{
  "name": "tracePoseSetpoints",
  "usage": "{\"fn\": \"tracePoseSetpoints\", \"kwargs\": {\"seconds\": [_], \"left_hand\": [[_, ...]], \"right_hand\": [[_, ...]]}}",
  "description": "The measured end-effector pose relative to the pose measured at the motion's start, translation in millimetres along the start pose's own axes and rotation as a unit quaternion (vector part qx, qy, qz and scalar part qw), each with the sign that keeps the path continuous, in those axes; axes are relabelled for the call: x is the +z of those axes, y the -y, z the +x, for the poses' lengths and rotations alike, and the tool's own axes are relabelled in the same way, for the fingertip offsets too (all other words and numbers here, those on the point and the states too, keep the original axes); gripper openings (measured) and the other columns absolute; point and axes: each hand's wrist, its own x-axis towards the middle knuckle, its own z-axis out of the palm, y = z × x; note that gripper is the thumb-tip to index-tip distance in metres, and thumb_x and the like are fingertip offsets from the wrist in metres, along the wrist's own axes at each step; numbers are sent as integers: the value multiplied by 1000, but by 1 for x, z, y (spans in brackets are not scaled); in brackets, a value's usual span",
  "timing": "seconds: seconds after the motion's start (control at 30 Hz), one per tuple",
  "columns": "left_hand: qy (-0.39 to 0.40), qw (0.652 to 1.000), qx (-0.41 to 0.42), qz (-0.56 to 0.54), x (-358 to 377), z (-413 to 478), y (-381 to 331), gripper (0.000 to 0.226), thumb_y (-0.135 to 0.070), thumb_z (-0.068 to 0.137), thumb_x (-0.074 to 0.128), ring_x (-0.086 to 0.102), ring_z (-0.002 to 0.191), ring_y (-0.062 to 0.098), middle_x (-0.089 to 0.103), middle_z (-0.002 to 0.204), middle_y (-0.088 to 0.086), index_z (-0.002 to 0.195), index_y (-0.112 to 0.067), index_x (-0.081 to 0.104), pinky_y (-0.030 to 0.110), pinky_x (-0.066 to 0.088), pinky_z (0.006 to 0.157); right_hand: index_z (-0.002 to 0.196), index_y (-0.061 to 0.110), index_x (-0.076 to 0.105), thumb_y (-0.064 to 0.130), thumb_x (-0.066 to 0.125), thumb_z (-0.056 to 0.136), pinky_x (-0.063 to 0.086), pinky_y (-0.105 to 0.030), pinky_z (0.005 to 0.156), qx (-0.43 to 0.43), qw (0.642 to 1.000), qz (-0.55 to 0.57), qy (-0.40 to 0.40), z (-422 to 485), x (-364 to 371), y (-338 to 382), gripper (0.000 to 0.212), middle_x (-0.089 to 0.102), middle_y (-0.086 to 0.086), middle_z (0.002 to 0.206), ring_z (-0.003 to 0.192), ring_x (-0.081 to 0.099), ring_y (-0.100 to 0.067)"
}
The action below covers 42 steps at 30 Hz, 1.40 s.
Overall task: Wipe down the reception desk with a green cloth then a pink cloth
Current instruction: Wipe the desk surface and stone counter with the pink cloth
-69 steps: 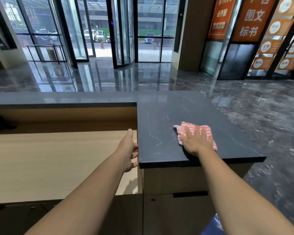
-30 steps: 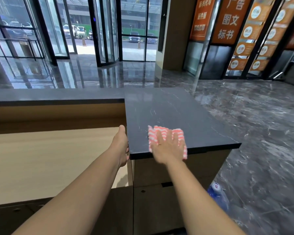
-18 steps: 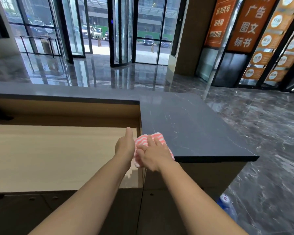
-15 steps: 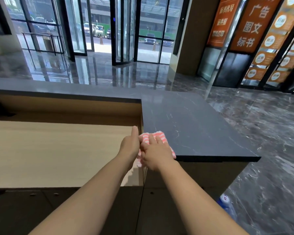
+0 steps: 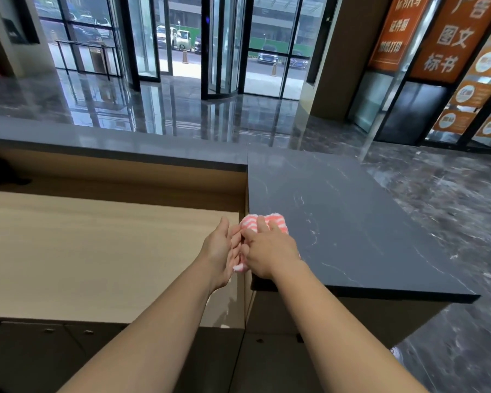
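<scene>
Sliding pink cloth (image 5: 268, 222) against left hand (image 5: 221, 251)

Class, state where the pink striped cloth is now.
In the head view, the pink striped cloth lies on the near left edge of the dark counter, under the right hand, with the left hand close beside it.

Right hand (image 5: 270, 251) pressing pink cloth (image 5: 275, 222) (white-striped), at left edge of desk top (image 5: 352, 222), left hand (image 5: 220, 248) relaxed alongside
</scene>
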Motion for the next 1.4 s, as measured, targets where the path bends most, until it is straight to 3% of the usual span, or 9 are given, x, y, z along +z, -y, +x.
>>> {"fn": "tracePoseSetpoints", "kwargs": {"seconds": [0.13, 0.67, 0.77, 0.83, 0.97, 1.03, 1.2, 1.33, 1.4], "left_hand": [[-2, 1000, -2, 11, 3, 29, -16, 67, -53, 101, 14, 45, 133, 25, 46, 147, 7, 147, -9, 35, 31, 50, 73], [-54, 997, 28, 50, 9, 179, -88, 71, -58, 99, 18, 59, 117, 21, 55, 139, 7, 145, -8, 39, 28, 52, 68], [-42, 997, 31, 56, 12, 199, -100, 70, -58, 99, 15, 61, 102, 13, 53, 141, 5, 146, -11, 37, 28, 50, 71], [-41, 997, 36, 57, 14, 211, -107, 71, -60, 98, 14, 59, 112, 16, 53, 141, 4, 147, -13, 37, 28, 50, 76], [-43, 996, 55, 53, 19, 227, -111, 69, -60, 98, 15, 65, 97, 13, 68, 113, 1, 136, -14, 51, 28, 53, 71], [-45, 996, 56, 46, 20, 228, -109, 69, -59, 99, 15, 65, 94, 12, 67, 114, 1, 137, -13, 50, 27, 52, 70], [-41, 998, 35, 40, 14, 215, -106, 76, -63, 96, 14, 53, 125, 23, 51, 143, 8, 148, -11, 33, 30, 50, 77], [-46, 997, 17, 51, 13, 188, -95, 78, -66, 95, 15, 53, 123, 22, 50, 144, 7, 149, -11, 31, 30, 49, 73], [-45, 997, 13, 53, 11, 173, -87, 79, -66, 95, 16, 55, 122, 23, 53, 141, 8, 148, -10, 32, 32, 50, 81]], "right_hand": [[151, 22, 27, 46, 45, 98, 24, -43, 113, 8, 1000, 28, 11, 33, -5, -9, 62, 19, -10, 159, 146, 17, -30], [153, 25, 21, 41, 38, 101, 19, -46, 115, 5, 999, 37, 21, 190, -21, -55, 57, 11, -9, 162, 148, 10, -31], [154, 24, 20, 41, 39, 101, 16, -45, 115, 6, 999, 42, 21, 215, -23, -63, 59, 11, -8, 162, 148, 7, -30], [154, 25, 21, 42, 39, 100, 18, -44, 115, 8, 999, 46, 25, 230, -24, -68, 59, 9, -7, 162, 148, 6, -30], [153, 29, 23, 41, 40, 101, 18, -47, 116, 9, 998, 54, 30, 246, -22, -72, 57, 3, -5, 164, 150, 2, -29], [154, 28, 20, 39, 38, 101, 17, -48, 116, 9, 998, 49, 31, 248, -20, -72, 57, 0, -6, 164, 150, 0, -30], [156, 27, 14, 39, 39, 101, 16, -49, 116, 9, 997, 53, 50, 235, -20, -70, 61, -5, -6, 164, 150, -3, -30], [156, 27, 13, 38, 36, 102, 15, -49, 117, 6, 998, 50, 45, 206, -17, -62, 59, -4, -6, 164, 150, -2, -30], [155, 28, 13, 38, 36, 103, 16, -49, 117, 3, 998, 44, 37, 188, -14, -56, 58, -3, -6, 164, 150, 0, -31]]}}
